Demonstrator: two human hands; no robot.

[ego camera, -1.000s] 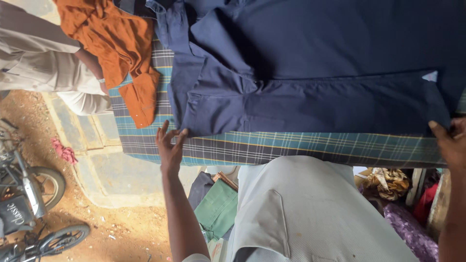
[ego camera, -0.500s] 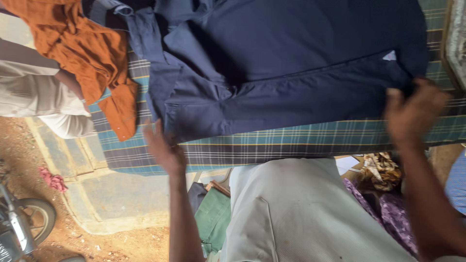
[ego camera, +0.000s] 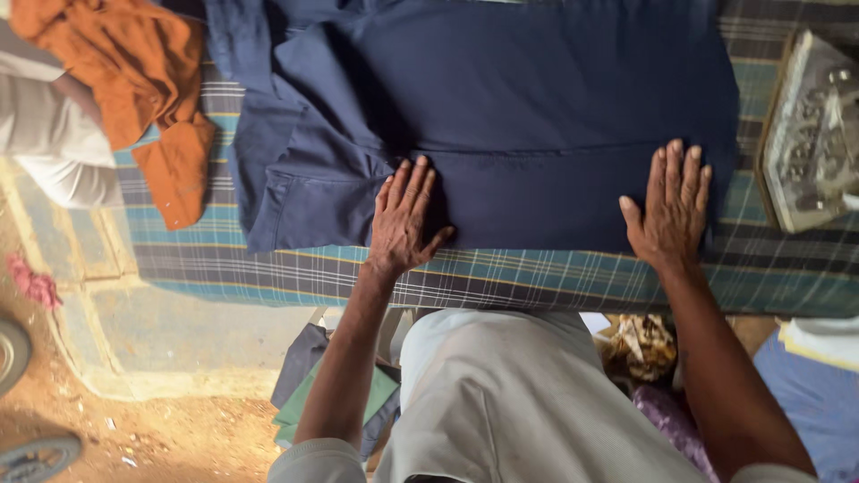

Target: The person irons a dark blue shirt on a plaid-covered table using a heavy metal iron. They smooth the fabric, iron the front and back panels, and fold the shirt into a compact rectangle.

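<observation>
Now two hands [ego camera: 404,219] [ego camera: 669,207] flat, one navy garment [ego camera: 537,116], one orange cloth [ego camera: 134,80]

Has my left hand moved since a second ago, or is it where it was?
Yes. The left hand was at the near edge of the plaid cloth; now it lies flat on the navy garment, farther in from that edge.

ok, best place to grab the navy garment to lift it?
Probably the near folded edge of the navy garment, from the person's side: it lies flat on the plaid cloth, and the left hand and right hand already press there, fingers spread.
</observation>
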